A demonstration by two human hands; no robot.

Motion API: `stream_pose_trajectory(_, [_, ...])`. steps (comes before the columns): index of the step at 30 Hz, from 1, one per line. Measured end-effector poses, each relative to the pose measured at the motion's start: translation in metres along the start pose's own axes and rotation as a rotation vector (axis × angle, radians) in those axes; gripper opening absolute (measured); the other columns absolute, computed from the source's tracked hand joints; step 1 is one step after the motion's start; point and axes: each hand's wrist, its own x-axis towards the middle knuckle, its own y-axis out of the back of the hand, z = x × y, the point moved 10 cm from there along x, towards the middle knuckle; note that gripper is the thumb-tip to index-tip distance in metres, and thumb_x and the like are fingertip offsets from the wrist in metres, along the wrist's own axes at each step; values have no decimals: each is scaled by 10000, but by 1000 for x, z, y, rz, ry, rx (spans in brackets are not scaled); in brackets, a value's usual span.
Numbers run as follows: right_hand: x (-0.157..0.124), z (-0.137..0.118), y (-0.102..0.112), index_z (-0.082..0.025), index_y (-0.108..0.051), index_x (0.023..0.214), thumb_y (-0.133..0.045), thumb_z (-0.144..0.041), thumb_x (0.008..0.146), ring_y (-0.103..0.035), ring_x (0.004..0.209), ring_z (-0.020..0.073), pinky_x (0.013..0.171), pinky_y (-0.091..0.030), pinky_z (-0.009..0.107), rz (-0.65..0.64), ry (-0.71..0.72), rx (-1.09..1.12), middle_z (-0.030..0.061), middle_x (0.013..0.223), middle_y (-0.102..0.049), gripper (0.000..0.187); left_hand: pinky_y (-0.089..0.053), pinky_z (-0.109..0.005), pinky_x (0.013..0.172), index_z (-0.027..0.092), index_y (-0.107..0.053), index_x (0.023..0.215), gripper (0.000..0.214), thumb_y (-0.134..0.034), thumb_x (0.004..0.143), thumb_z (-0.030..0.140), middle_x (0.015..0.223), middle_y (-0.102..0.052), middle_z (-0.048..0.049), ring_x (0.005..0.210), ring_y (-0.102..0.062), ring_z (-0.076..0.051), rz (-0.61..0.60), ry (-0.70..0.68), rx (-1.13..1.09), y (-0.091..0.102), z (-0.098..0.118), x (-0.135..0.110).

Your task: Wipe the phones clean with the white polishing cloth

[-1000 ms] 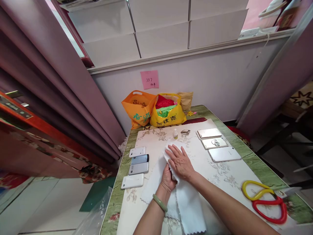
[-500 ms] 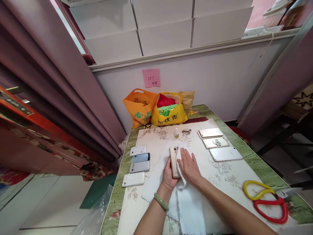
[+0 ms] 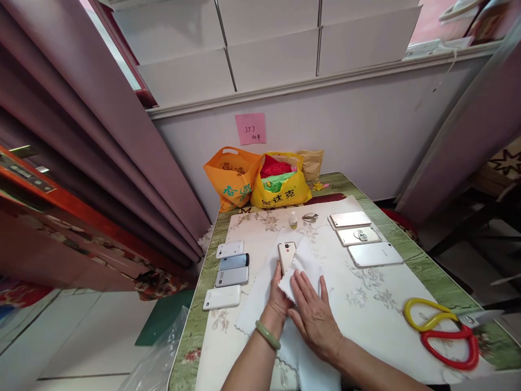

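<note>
A gold smartphone, its back with the camera facing up, lies in my left hand, whose fingers wrap its left edge. A green bangle circles that wrist. My right hand presses a white cloth flat over the phone's lower part, fingers stretched out and pointing away from me. The cloth hides most of the phone's lower back. Under both hands spreads more of the pale cloth, with a zigzag edge.
Several phones are lined up on the left, and three phones on the right. A small bottle and glasses stand beyond the hands. Scissors lie at the right edge. Orange and yellow bags stand at the back.
My right hand has slid toward me and down the phone. The cloth now folds across the phone's back instead of lying along its right side.
</note>
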Motion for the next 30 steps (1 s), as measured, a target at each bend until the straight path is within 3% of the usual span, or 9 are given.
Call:
stream_pose_trajectory(5, [49, 35, -6, -113, 53, 1536, -318, -382, 990, -203, 1448, 299, 1136, -81, 638, 8, -140, 24, 199, 1566, -185, 713, -380, -345, 1095, 138, -648, 1197, 443, -556, 877, 430, 1197, -686, -99, 1201, -579, -244, -48, 17, -22, -8, -3, 3])
stream_pose_trajectory(9, [71, 51, -12, -133, 154, 1517, -320, -404, 987, -225, 1442, 294, 1128, -126, 636, -10, -166, 80, 194, 1557, -228, 760, -407, -347, 1080, 161, -674, 1151, 388, -503, 911, 414, 1147, -711, -72, 1210, -576, -228, 4, 24, -57, -3, -3, 6])
stream_pose_trajectory(14, [43, 40, -12, -114, 171, 1511, -350, -476, 970, -178, 1453, 308, 1131, -127, 631, -20, -110, 65, 203, 1572, -151, 834, -438, -328, 1055, 172, -655, 1186, 413, -544, 883, 430, 1189, -693, -73, 1213, -574, -227, -6, 24, -36, -9, -4, 4])
stream_pose_trajectory(22, [-14, 11, 2, -86, -51, 1541, -425, -613, 902, -175, 1449, 343, 1157, -66, 605, -17, -16, -21, 181, 1565, -214, 909, -409, -364, 1067, 117, -611, 1249, 469, -492, 904, 411, 1152, -704, -111, 1142, -619, -243, -59, -36, -37, -17, 6, 7])
stream_pose_trajectory(26, [-11, 8, 6, -76, -143, 1530, -482, -595, 889, -169, 1449, 340, 1158, -26, 609, 2, 35, -110, 188, 1558, -236, 891, -416, -359, 1055, 109, -607, 1257, 475, -498, 897, 399, 1146, -706, -122, 1111, -638, -241, -21, -62, -39, -13, 11, 6])
stream_pose_trajectory(30, [6, 6, 8, -104, -177, 1527, -456, -580, 915, -170, 1451, 316, 1158, 47, 606, 4, 129, -117, 149, 1558, -258, 824, -429, -348, 1042, 113, -666, 1143, 394, -540, 877, 376, 1051, -737, -109, 1055, -664, -225, 28, -49, -78, -4, 10, 2])
